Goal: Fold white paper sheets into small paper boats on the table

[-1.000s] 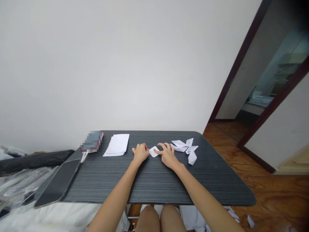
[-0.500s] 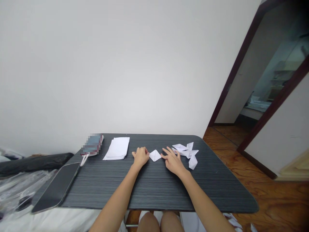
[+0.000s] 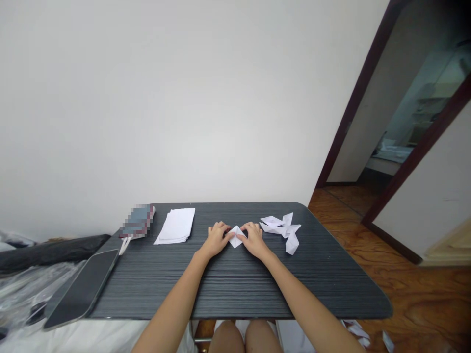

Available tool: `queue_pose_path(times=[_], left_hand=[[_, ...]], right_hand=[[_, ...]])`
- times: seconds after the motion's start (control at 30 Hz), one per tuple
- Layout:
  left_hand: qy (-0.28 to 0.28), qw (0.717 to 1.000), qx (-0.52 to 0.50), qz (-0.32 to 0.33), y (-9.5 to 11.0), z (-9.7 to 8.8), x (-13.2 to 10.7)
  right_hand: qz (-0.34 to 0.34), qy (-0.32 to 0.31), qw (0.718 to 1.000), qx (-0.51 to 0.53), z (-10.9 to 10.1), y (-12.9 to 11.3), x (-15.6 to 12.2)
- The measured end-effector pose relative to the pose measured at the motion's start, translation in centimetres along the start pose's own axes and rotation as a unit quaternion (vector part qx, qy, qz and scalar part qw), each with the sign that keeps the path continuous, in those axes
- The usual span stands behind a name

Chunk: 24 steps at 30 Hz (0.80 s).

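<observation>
A small white paper (image 3: 236,237), folded into a diamond with creases showing, lies flat near the middle of the dark table. My left hand (image 3: 218,239) grips its left corner, the thumb on top and the fingers curled at the edge. On the opposite corner my right hand (image 3: 254,238) has the same kind of hold, thumb pressed on the paper. Right of that hand rest several folded white paper pieces (image 3: 282,228), overlapping in a loose cluster. To the left is a stack of white paper sheets (image 3: 175,226).
The dark table (image 3: 235,289) has a wood-grain top and stands against a white wall. A phone (image 3: 84,289) lies at its left edge, beside a blurred-out packet (image 3: 138,221) with a white strap. Paper scraps (image 3: 356,331) are on the floor at right, and a doorway opens beyond.
Both hands have moved inward along the paper, and the thumbs now press on its side corners. The right fingers have gone from spread to curled. The view has shifted slightly.
</observation>
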<state>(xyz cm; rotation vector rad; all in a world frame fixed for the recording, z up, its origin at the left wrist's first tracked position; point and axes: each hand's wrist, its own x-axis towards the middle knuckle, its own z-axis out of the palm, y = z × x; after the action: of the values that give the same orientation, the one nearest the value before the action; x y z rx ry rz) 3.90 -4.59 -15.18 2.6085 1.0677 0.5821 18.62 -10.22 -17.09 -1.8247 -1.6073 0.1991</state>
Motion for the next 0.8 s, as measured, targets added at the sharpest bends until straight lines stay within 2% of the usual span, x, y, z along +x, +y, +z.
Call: queue_pose_path(times=[0.07,0.2,0.27,0.4,0.47,0.53,0.7,0.8], left_hand=[[-0.013,0.999,-0.009,0.031,0.2,-0.5,0.0],[0.049,0.997,0.007,0.064,0.8,-1.3,-0.2],[0.060,0.995,0.024,0.080,0.8,-1.4,-0.3],[-0.010,0.989,0.021,0.145,0.5,-1.1,-0.5],[-0.048,0.986,-0.002,0.162,0.2,-0.9,-0.6],[-0.063,0.986,-0.026,0.154,0.1,-0.9,-0.6],[-0.067,0.990,-0.076,0.094,0.2,-1.0,-0.4],[-0.050,0.994,-0.081,0.051,0.3,-1.0,-0.2]], right_hand=[[-0.026,0.017,0.999,0.024,-0.8,-0.4,-0.2],[-0.125,0.057,0.990,0.026,-2.7,-1.3,-0.5],[-0.163,0.057,0.985,0.011,-3.3,-1.4,-0.7],[-0.208,-0.022,0.978,-0.009,-3.5,-0.8,-0.8],[-0.212,-0.063,0.975,0.003,-3.3,-0.3,-0.9],[-0.199,-0.070,0.977,0.031,-3.1,0.0,-1.0],[-0.182,-0.065,0.979,0.060,-2.8,0.5,-0.7],[-0.136,-0.052,0.988,0.061,-2.4,0.8,-0.2]])
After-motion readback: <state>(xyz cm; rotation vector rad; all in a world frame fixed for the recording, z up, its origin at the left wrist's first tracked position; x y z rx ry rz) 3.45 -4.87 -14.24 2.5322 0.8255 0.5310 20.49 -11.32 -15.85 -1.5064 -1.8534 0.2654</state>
